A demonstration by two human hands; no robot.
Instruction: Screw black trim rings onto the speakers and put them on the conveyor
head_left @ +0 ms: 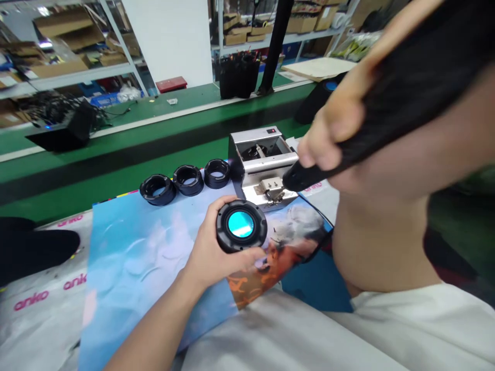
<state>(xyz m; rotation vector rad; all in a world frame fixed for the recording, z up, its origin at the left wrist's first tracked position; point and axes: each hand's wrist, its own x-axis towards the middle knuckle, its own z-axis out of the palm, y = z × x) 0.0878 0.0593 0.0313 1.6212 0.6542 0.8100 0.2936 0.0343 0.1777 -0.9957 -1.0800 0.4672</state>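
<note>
My left hand (211, 257) is wrapped round a black round lens housing (223, 238) with a shiny blue-green lens (240, 224) facing up. My right hand (328, 131) grips a long black power screwdriver (410, 98), large and blurred close to the camera. Its nose points down and left, at the front of a metal screw feeder (251, 135); the very tip is hidden against it. Behind my left hand, three black rings stand in a row: a left ring (164, 197), a middle ring (188, 189) and a right ring (217, 181).
A glossy printed sheet (131, 268) covers the bench over white wrapping with pink lettering (34, 299). A green conveyor belt (127, 170) runs behind. Beyond it stand a black bin (238, 77), a black box with cables (62, 129) and shelves of cartons (69, 28).
</note>
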